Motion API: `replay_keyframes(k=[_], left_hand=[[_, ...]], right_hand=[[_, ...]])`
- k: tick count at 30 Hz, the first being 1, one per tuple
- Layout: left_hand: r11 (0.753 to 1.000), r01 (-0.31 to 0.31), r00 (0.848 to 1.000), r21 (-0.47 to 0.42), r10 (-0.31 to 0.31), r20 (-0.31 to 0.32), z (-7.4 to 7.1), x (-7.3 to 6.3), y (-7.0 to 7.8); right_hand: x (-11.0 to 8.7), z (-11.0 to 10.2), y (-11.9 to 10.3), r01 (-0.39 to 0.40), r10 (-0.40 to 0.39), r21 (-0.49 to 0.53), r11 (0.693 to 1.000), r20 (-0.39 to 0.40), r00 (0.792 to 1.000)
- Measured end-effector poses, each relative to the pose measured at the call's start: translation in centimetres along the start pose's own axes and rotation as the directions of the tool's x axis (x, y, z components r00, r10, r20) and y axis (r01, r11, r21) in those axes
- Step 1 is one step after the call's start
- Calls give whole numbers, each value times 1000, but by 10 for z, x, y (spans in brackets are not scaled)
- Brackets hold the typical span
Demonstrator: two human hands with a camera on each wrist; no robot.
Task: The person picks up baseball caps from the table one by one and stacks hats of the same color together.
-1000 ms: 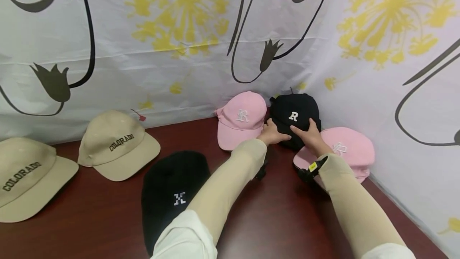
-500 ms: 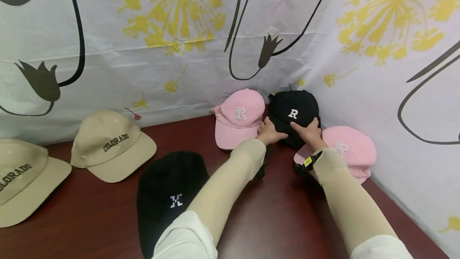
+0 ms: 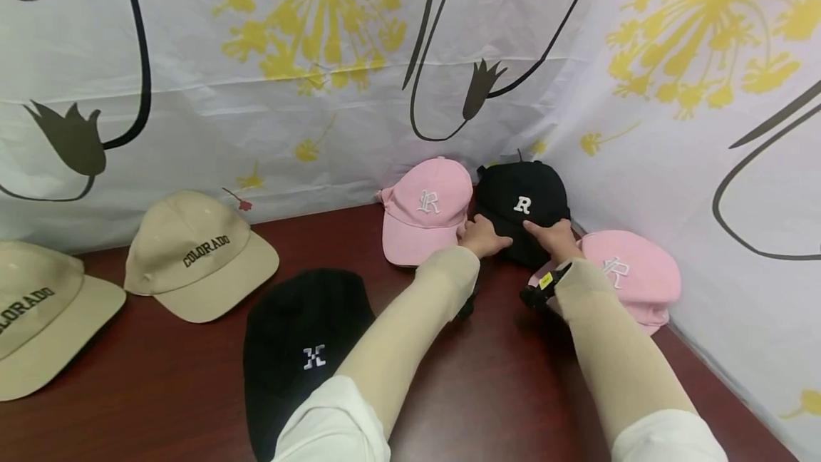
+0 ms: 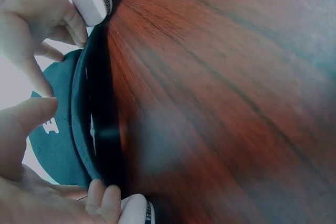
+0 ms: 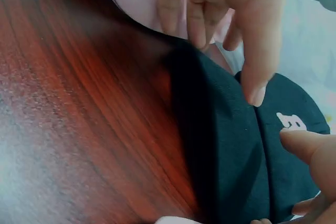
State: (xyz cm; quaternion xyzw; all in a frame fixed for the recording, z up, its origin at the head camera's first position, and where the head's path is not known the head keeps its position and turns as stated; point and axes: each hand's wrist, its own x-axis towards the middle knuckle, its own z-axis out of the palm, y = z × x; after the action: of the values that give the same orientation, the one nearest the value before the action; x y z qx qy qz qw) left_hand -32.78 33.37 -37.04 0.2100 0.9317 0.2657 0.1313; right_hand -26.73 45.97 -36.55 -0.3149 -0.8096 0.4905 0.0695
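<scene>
Shifted slightly toward 3 o'clock since the previous head view: outer pink cap (image 3: pixel 644 269), its monogram now more legible. Right sleeve (image 3: pixel 618 341) moved slightly toward 9 o'clock. Clock positions read around the black cap (image 3: pixel 526 182), head view.

Sleeves: one pair, beige, white fabric at the nearer ends; black device with yellow label (image 3: pixel 546 281) at right wrist.

Table (image 3: pixel 487 391): red-brown, wood-grained.

Dark hat (image 3: pixel 295 312): small pale emblem; 8 o'clock, partly covered by the left sleeve (image 3: pixel 398 341).

Near tan cap (image 3: pixel 38 334): between 8 and 9 o'clock, cut by the view's edge.

Far tan cap (image 3: pixel 192 234): lettered COLORADO; almost 9 o'clock.

Outer pink cap: 4 o'clock, partly behind the right wrist.

Left hand (image 3: pixel 479 237): 8 o'clock; thumb spread from fingers, fingertips touching the brim's end.

Right hand (image 3: pixel 556 239): 4 o'clock; thumb and fingers likewise spread, fingertips at the opposite end. Whether either thumb presses the cap, cannot tell.

Black cap: white R on front, brim toward the viewer; between the hands, at the table's far corner.

Inner pink cap (image 3: pixel 417 237): 9 o'clock, just beside the black cap.

Curtain (image 3: pixel 359 137): white, yellow and grey floral print; rearmost, beyond 12 o'clock.
</scene>
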Motion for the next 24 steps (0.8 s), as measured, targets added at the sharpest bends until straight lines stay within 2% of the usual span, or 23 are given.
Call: replay_keyframes(k=[3, 7, 12, 17, 20, 24], left_hand=[[999, 52, 999, -6, -52, 0, 0, -2, 5], [995, 89, 996, -37, -89, -2, 4, -4, 10], [993, 91, 996, -80, -92, -12, 6, -5, 13], [990, 93, 994, -103, -99, -49, 7, -6, 13], [977, 142, 985, -160, -155, -75, 9, -5, 13], [941, 207, 965, -269, -241, -102, 12, -3, 14]], right_hand=[[-2, 3, -2, -31, 29, -63, 997, -36, 999], [-2, 7, -4, -61, 46, -144, 988, -107, 993], [-1, 9, -4, -59, 37, -125, 990, -172, 984], [0, 6, -3, -81, 62, -98, 992, -179, 982], [1, 4, -3, -99, 89, -51, 994, -169, 982], [1, 1, -2, -102, 97, -19, 995, -174, 980]])
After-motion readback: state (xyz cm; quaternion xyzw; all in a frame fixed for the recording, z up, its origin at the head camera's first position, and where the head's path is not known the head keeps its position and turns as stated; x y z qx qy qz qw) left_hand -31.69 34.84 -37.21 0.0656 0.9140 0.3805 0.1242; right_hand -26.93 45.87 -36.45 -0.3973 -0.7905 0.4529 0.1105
